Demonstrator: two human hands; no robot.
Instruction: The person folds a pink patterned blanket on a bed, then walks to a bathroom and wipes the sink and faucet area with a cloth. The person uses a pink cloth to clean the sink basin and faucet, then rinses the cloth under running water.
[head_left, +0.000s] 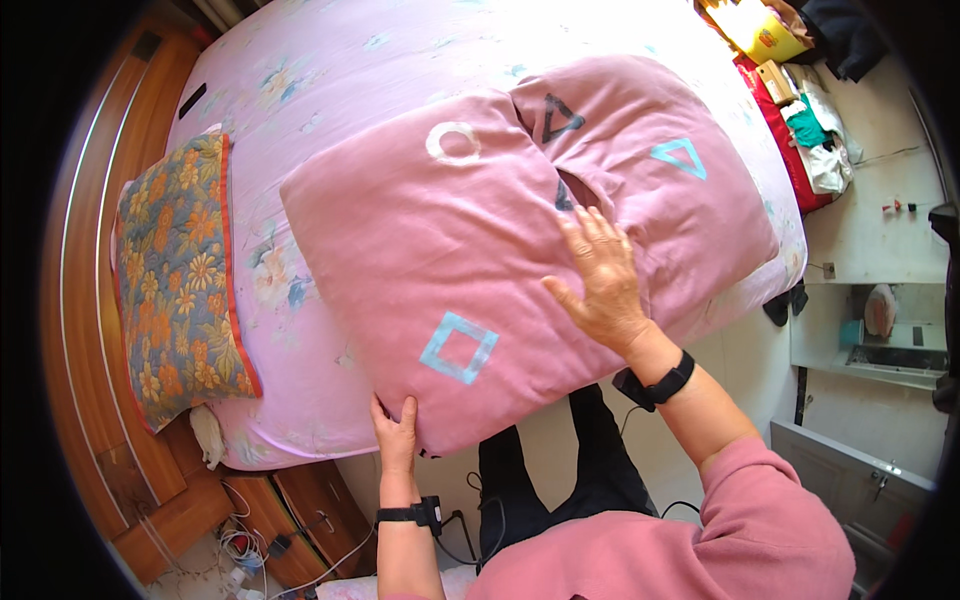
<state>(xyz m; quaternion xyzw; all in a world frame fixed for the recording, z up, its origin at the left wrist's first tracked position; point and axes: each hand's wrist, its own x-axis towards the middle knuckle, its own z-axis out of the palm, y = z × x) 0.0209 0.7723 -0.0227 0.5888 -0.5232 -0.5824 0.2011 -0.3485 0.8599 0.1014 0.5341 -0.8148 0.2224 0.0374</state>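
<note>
A thick pink quilt (360, 225), folded over, lies across the bed. It bears a white ring, a light-blue square outline, a light-blue triangle outline and dark triangular marks. My right hand (600, 277) rests palm down on it, fingers spread, just below a gap (581, 187) between its folded parts. At the near left corner, my left hand (394, 435) grips the quilt's edge, thumb on top; some of its fingers are hidden. Both wrists wear black straps.
A floral sheet (285, 225) covers the bed. At the left, a flowered pillow (180, 277) lies by the wooden headboard (82, 300), and a black phone-like object (193, 100) lies above it. Cables (244, 551) tangle near a wooden cabinet (322, 517). Bags and cloths (814, 127) sit at the right.
</note>
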